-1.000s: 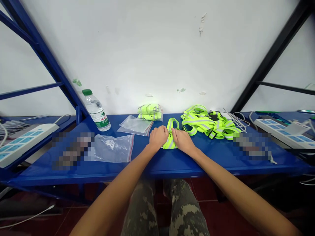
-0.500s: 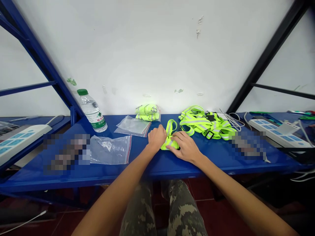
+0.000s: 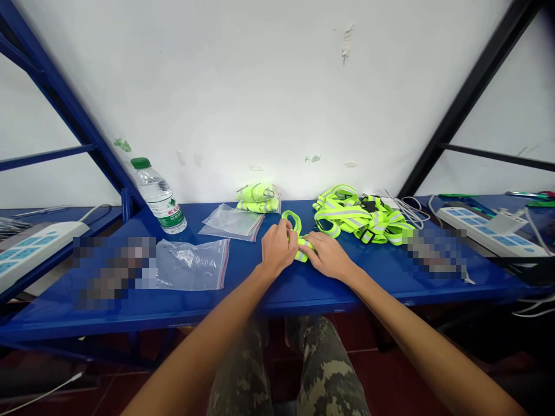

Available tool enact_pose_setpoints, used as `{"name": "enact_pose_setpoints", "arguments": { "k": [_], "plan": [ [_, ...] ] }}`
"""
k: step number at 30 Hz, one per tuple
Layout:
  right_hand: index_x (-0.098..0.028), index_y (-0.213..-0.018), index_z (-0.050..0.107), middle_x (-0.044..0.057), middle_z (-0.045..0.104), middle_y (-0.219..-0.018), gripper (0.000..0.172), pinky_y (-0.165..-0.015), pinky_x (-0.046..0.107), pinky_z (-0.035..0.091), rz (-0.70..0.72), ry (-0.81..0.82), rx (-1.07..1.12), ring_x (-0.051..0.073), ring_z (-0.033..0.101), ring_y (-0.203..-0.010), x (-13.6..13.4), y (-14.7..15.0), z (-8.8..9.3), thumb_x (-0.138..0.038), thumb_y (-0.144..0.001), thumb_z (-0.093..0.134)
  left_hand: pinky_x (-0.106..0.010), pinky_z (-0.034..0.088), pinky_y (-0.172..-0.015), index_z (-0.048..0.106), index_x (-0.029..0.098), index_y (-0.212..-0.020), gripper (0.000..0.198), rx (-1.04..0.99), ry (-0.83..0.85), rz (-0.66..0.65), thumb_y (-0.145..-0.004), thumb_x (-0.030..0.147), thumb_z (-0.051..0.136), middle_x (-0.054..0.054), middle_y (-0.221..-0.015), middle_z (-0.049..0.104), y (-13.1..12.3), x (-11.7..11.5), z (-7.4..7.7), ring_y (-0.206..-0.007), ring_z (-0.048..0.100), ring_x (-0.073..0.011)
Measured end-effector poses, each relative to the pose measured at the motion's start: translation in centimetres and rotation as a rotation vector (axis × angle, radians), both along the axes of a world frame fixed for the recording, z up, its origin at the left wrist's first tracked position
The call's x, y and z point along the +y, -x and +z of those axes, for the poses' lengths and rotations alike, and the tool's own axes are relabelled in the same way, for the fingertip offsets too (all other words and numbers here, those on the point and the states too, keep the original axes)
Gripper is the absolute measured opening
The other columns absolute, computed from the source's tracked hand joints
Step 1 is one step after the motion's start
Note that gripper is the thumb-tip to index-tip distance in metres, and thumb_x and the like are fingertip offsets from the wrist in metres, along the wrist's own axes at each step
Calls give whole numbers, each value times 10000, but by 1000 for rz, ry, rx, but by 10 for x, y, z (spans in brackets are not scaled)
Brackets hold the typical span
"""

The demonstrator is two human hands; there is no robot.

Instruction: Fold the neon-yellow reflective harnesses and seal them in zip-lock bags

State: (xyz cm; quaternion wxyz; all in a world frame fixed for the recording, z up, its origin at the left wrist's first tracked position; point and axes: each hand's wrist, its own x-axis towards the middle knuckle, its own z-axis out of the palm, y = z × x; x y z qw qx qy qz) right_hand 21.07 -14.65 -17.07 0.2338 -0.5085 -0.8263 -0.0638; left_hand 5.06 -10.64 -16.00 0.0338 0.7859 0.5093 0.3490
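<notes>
Between my hands lies a neon yellow-green reflective strap (image 3: 301, 255), rolled into a small bundle near the front of the blue table. One loop of it stands up behind my fingers. My left hand (image 3: 280, 247) has its fingers curled and closed on the left side of the bundle. My right hand (image 3: 327, 255) grips the bundle from the right, thumb toward me and fingers over the far side. Farther back on the right is a loose pile of similar reflective straps (image 3: 353, 216) with black buckles.
Clear zip bags (image 3: 193, 266) lie left of my hands. Behind them, bagged strap rolls (image 3: 258, 199) rest against the wall. A water bottle (image 3: 160, 199) stands at the back left. Power strips (image 3: 489, 231) sit at both sides, and blurred items lie toward each table end.
My left hand has shifted from a fist beside the bundle to fingers pinching it. The standing loop has moved slightly left, and my right fingers have drawn in closer.
</notes>
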Motion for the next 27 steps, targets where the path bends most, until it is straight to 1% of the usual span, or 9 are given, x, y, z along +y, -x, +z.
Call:
{"name": "enact_pose_setpoints", "arguments": {
  "k": [3,8,13,15,17,20,22,24,27],
  "plan": [
    [-186,-844,566,69,657,-822,390,-702,304,381,-44,57,52,212,623,-801,6,4,3,-413,-1018,301,-314,450,-783,573,206,-1061,268,61,86,80,-947,273,340,-66,-900,713,-3,6,4,-862,669,-230],
    [-217,-872,528,22,650,-756,376,-622,281,320,-121,149,121,189,635,-722,22,9,2,-403,-1034,244,-377,463,-779,598,208,-1036,383,147,212,181,-976,351,248,-124,-935,717,-6,19,10,-896,682,-297],
    [-208,-836,594,51,644,-826,414,-692,276,383,-157,150,102,184,637,-821,43,9,-1,-380,-1030,271,-409,475,-773,577,180,-1084,360,89,346,208,-955,338,280,-161,-985,701,-9,27,13,-929,671,-325],
    [-199,-823,635,71,634,-873,430,-744,286,419,-155,117,122,186,630,-858,48,9,-2,-382,-1022,301,-417,473,-800,568,167,-1103,334,62,319,211,-937,305,314,-168,-1030,685,-11,27,13,-997,643,-329],
    [-189,-868,673,93,631,-948,395,-791,306,448,-152,29,175,198,621,-899,48,10,-3,-382,-1005,357,-432,458,-864,559,156,-1132,316,42,253,244,-900,271,379,-179,-1165,636,-14,27,12,-1139,566,-339],
    [-169,-994,682,115,642,-1034,322,-868,340,466,-78,-151,231,222,603,-979,40,11,-4,-338,-987,408,-461,405,-965,502,145,-1249,409,15,220,306,-858,243,435,-191,-1358,515,-16,30,9,-1288,434,-345],
    [-168,-1032,672,112,666,-1050,304,-912,360,464,36,-185,205,229,599,-1008,31,11,-4,-330,-981,420,-482,377,-992,449,126,-1317,485,16,290,295,-846,243,453,-207,-1342,531,-14,35,7,-1281,443,-352],
    [-167,-1082,653,106,684,-1070,315,-925,380,470,128,-145,148,241,604,-1014,21,11,-5,-391,-959,470,-509,363,-996,443,119,-1330,540,29,354,257,-807,238,507,-202,-1279,585,-10,40,4,-1249,472,-367],
    [-139,-1189,598,137,668,-1141,565,-929,429,477,171,-87,51,287,598,-1040,10,10,-6,-587,-845,584,-498,375,-984,557,185,-1212,468,1,344,170,-745,169,549,-116,-1150,677,-3,47,-2,-1173,542,-330]
  ]
}}
